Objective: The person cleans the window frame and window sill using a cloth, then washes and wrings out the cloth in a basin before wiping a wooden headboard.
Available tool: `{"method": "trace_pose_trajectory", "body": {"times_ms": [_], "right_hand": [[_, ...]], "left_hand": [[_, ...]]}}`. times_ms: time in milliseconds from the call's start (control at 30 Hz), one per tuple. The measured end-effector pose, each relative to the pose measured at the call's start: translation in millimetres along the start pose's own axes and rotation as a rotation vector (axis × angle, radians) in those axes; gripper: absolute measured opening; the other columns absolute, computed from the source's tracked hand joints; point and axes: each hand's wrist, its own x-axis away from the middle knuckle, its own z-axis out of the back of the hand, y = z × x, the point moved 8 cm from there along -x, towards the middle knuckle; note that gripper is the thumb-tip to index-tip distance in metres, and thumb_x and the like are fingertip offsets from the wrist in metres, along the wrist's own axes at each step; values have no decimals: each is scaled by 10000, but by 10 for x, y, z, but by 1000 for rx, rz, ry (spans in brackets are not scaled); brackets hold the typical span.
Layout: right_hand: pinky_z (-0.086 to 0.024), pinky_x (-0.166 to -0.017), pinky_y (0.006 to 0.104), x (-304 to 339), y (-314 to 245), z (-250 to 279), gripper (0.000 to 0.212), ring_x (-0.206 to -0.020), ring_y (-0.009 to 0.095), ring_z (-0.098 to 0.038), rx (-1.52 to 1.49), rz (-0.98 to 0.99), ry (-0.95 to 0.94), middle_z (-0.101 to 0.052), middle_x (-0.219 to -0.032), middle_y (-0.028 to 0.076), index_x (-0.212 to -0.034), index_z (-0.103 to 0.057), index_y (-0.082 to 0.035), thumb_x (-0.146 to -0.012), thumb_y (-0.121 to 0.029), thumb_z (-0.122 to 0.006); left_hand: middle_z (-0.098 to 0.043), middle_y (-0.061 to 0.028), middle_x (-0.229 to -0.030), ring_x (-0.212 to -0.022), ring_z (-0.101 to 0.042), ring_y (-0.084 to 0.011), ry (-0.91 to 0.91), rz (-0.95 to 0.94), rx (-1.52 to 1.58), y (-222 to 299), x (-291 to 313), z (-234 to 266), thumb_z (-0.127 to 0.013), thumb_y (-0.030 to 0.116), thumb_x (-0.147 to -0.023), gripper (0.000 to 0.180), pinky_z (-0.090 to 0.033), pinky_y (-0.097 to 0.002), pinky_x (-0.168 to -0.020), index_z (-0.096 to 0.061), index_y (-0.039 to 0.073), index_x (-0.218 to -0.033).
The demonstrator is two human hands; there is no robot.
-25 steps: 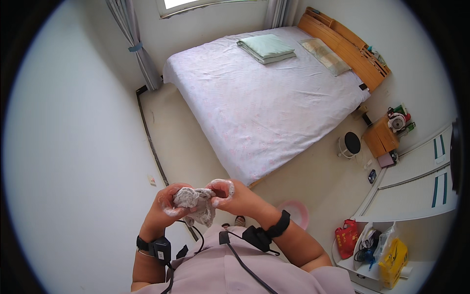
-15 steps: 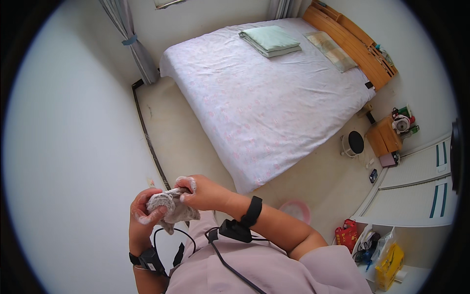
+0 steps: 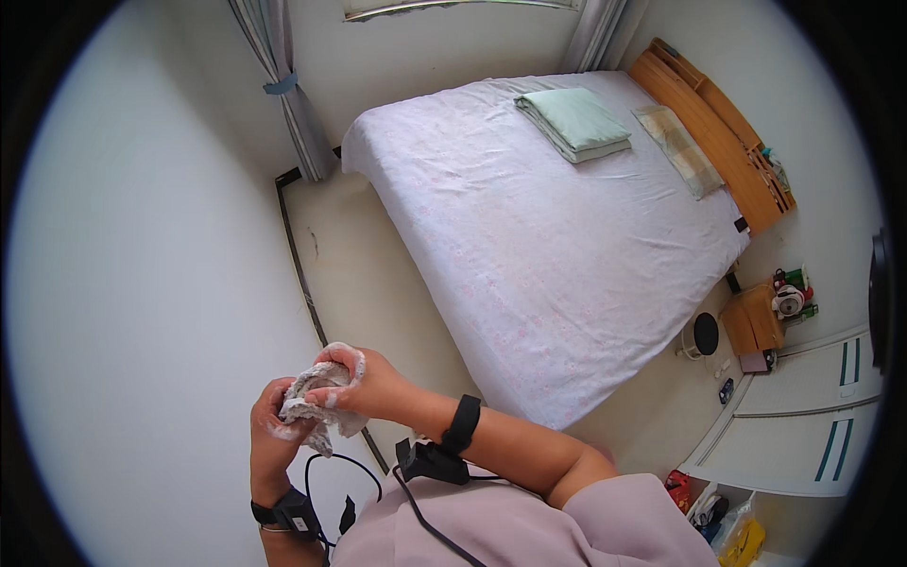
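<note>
A crumpled grey-white cloth (image 3: 312, 408) with soapy foam on it is bunched between both my hands, close to the white wall at the lower left. My left hand (image 3: 272, 439) holds it from underneath. My right hand (image 3: 364, 383) grips it from above, fingers curled and foam on the knuckles. Each wrist carries a black band with a small device and a cable.
A bed (image 3: 567, 236) with a pale floral sheet fills the middle, a folded green blanket (image 3: 574, 123) and a flat pillow (image 3: 680, 149) near its wooden headboard (image 3: 723, 132). A small nightstand (image 3: 751, 319) and white cabinets (image 3: 812, 416) stand at the right. Grey curtains (image 3: 288, 90) hang at the back.
Both hands with the cloth have shifted left and lower in view toward the wall. The head view has turned, so the bed now sits further right.
</note>
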Motion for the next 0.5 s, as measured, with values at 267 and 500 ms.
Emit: {"method": "trace_pose_trajectory", "body": {"times_ms": [267,500], "right_hand": [[-499,-775,311,-1310,-145,807,285,-831,202,-621,20,94,47,-651,-881,106,-1016,-605,-29,-733,-38,-632],[-487,-796,272,-2844,-790,1425,293,-882,139,-596,-66,86,71,-626,-896,55,-1042,-582,-32,-752,-9,-616]], "left_hand": [[-631,-27,-912,-839,-588,-102,88,1,374,129,-1431,277,-604,-37,-776,239,-487,-248,-762,-599,32,-1005],[-635,-45,-1030,-931,-595,-136,-200,41,106,429,-2788,470,-744,183,-786,465,-482,-292,-835,-556,7,-1173]]}}
